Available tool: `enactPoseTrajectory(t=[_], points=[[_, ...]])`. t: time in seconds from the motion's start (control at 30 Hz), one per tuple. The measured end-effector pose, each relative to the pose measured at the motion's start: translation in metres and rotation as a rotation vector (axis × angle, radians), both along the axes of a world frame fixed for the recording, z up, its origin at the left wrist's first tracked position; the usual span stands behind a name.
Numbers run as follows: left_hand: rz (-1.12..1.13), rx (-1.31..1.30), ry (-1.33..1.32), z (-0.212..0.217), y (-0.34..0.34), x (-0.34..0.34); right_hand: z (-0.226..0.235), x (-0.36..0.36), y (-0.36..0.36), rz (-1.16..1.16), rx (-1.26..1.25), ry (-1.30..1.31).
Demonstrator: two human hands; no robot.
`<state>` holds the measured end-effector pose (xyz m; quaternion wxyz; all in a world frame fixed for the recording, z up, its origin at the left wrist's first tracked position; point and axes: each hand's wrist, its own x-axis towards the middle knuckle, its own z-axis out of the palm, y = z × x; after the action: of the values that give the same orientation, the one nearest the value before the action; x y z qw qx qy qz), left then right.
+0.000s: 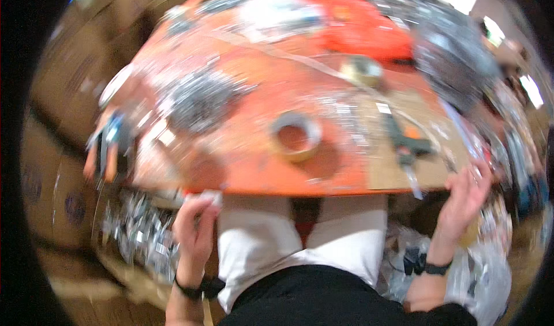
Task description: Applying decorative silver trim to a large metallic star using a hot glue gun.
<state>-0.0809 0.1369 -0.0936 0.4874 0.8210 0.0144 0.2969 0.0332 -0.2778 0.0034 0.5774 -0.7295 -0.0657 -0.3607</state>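
Just off the near edge of the orange table (248, 173), my left hand (195, 228) is closed, with a small white piece (212, 197) at its fingertips. Motion blur hides what kind of thing that is. My right hand (465, 200) is raised by the table's near right corner, fingers stretched out and holding nothing that I can see. Closest to it is a dark green glue gun (401, 138), lying on a cardboard sheet (384, 173). A roll of tape (311, 134) sits near the table's middle, left of the cardboard.
A clear-wrapped bundle (205, 98) lies on the left, beyond orange-handled pliers (107, 147). Another tape roll (369, 71) and a red bag (363, 28) are farther back. A grey plastic bag (453, 51) fills the far right. Small wrapped packets (141, 228) sit below the table's left side.
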Motion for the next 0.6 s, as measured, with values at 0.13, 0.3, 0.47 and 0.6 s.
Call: enactPoseTrajectory(t=[0.13, 0.3, 0.47, 0.6], points=[[-0.071, 0.526, -0.281, 0.055, -0.039, 0.014, 0.029, 0.022, -0.059, -0.247, -0.261, -0.09], [-0.252, 0.486, -0.447, 0.046, -0.056, 0.049, 0.041, 0.028, -0.157, -0.454, -0.558, 0.107], [-0.296, 0.474, -0.511, 0.03, -0.066, 0.099, 0.028, 0.035, -0.219, -0.704, -1.044, 0.193], [-0.261, 0.586, -0.428, 0.039, -0.063, 0.11, 0.016, 0.054, -0.261, -0.594, -0.951, 0.285]])
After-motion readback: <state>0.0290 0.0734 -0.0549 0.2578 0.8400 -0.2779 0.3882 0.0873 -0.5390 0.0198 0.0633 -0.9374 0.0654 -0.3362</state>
